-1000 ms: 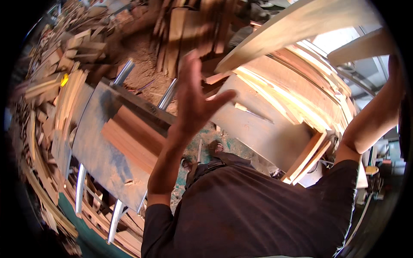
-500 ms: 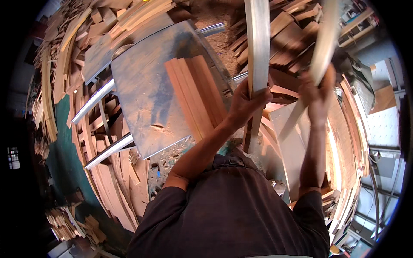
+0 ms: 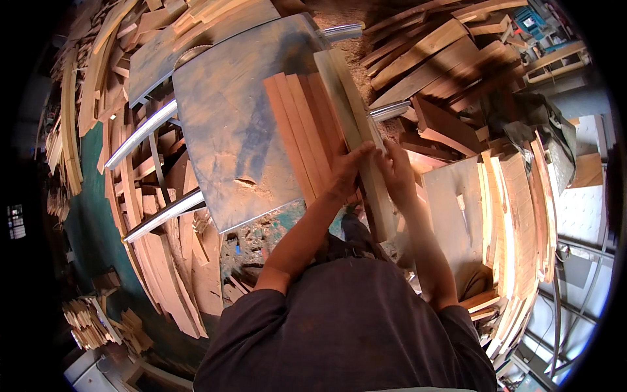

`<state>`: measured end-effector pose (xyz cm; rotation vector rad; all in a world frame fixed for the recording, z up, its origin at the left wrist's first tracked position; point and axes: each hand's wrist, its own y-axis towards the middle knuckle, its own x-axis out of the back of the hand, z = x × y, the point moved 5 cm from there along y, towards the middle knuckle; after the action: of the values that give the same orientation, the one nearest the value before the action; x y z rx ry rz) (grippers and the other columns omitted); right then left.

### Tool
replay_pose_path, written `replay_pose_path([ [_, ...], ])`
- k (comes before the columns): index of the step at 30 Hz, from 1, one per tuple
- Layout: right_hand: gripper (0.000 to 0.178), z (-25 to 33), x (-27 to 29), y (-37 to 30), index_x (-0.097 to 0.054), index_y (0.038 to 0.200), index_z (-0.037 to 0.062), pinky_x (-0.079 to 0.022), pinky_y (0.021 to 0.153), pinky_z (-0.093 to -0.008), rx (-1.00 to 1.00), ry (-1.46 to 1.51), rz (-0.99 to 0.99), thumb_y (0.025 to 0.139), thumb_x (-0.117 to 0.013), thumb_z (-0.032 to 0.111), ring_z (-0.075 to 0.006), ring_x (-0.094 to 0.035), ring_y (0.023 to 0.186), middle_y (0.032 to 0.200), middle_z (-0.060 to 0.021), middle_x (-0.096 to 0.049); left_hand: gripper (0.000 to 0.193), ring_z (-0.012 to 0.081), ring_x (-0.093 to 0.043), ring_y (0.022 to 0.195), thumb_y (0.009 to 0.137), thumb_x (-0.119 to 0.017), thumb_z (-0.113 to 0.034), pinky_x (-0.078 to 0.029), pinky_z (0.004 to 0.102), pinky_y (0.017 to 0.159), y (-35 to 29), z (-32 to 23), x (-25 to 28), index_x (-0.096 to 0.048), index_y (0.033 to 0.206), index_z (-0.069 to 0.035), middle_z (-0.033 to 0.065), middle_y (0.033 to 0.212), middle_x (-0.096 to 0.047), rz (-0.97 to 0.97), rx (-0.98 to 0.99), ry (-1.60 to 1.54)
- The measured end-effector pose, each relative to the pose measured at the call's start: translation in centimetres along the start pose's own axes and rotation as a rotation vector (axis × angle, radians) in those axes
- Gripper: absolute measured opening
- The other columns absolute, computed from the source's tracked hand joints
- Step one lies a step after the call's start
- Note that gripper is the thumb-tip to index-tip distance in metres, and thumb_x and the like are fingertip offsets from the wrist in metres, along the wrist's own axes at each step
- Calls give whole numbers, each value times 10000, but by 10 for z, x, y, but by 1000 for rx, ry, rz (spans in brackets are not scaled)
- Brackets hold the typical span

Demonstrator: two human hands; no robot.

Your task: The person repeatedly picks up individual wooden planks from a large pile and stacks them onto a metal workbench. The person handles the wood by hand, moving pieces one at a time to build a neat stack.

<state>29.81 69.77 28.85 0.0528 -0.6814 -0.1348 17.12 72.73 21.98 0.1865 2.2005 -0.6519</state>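
Two long pale wood strips [image 3: 353, 108] lie side by side at the right edge of the metal saw table [image 3: 215, 144], slanting back toward my body. My left hand [image 3: 353, 168] is closed on them, its thumb laid across the top; the other fingers are partly hidden. From the right, my right hand [image 3: 396, 173] grips the same strips along their outer side, close to the left hand. Just left of the pale strips, several reddish wood strips [image 3: 297, 130] rest in a row on the table.
A round saw blade [image 3: 189, 55] shows at the table's far left. Metal rails [image 3: 147, 134] stick out on the left. Stacked boards [image 3: 424, 55] fill the far right. A screwdriver-like tool [image 3: 462, 208] lies on a panel at right. Sawdust [image 3: 251, 189] is on the table.
The raised pale strips have come down and together beside the reddish ones. My right hand has moved left, bringing its strip next to the one in my left hand.
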Motion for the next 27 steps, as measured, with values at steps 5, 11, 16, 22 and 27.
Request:
replay_pose_path([
  [5, 639, 10, -13, -38, -507, 1357, -44, -473, 977, -396, 44, 35, 182, 828, -767, 202, -303, -617, 1141, 1217, -212, -619, 420, 183, -656, 966, 905, -766, -306, -574, 333, 783, 13, 0, 10, -636, 1177, -13, 76, 1037, -679, -147, 29, 136],
  [11, 675, -14, -37, -31, -508, 1332, -64, -485, 943, -426, -107, 180, 67, 757, -768, 175, -377, -619, 1097, 1155, -250, -628, 798, 278, -555, 1232, 882, -785, -320, -451, 406, 1049, 24, -34, 28, -394, 1439, 96, 179, 1344, -557, -343, -418, 686],
  [16, 704, -29, -76, -18, -502, 1315, -91, -470, 968, -447, 4, -50, 12, 748, -801, 201, -424, -583, 1116, 1182, -277, -606, 993, 427, -222, 1483, 849, -771, -461, -223, 502, 1202, 5, -95, 105, -272, 1514, 83, 310, 1536, -319, -677, -549, 1266],
  [22, 628, -14, -108, -17, -494, 1290, -76, -452, 953, -489, 75, -44, 89, 817, -775, 227, -471, -540, 1109, 1182, -286, -583, 1136, 452, -150, 1498, 763, -810, -562, -182, 516, 1221, 22, -80, 161, -260, 1530, 70, 310, 1573, -244, -672, -468, 1268],
  [27, 533, -63, -80, -7, -536, 1281, -41, -488, 913, -468, 194, 74, 38, 838, -737, 177, -418, -611, 1028, 1127, -250, -629, 1221, 440, -100, 1514, 721, -839, -573, -118, 501, 1247, 54, -61, 171, -207, 1556, 53, 318, 1611, -160, -547, -545, 1405],
])
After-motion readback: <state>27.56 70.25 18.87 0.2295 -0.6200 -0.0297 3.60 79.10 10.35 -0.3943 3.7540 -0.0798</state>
